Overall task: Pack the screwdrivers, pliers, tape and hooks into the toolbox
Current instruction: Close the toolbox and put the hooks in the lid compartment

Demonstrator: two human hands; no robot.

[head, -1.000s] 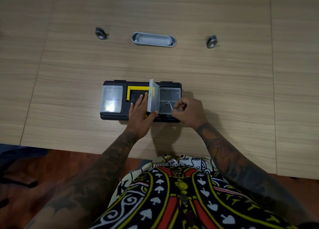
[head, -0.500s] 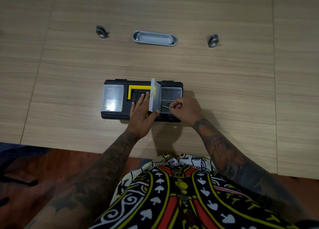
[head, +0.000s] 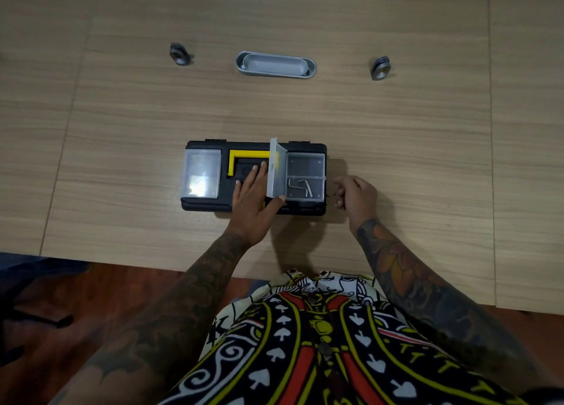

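The black toolbox (head: 210, 204) with a yellow handle (head: 233, 163) lies shut on the table. Its right lid compartment (head: 305, 163) is uncovered, and the clear flap (head: 275, 166) stands upright. Two bent metal hooks (head: 299, 187) lie in the nearer section. My left hand (head: 253, 203) rests flat on the lid, its thumb side propping the flap. Just right of the box, my right hand (head: 355, 198) hovers with fingers loosely curled and apart. Its fingertips are at a small dark hook (head: 331, 195) on the table. No screwdrivers, pliers or tape are in view.
The left lid compartment (head: 201, 172) has its clear cover down. A grey oval cable tray (head: 276, 65) and two round grommets (head: 178, 53) (head: 380, 68) are set into the wooden table (head: 122, 114) farther back. The table's near edge runs just under my forearms.
My right hand has let a hook drop into the near right compartment and moved right, off the box, down to the table. My left hand still props the flap.
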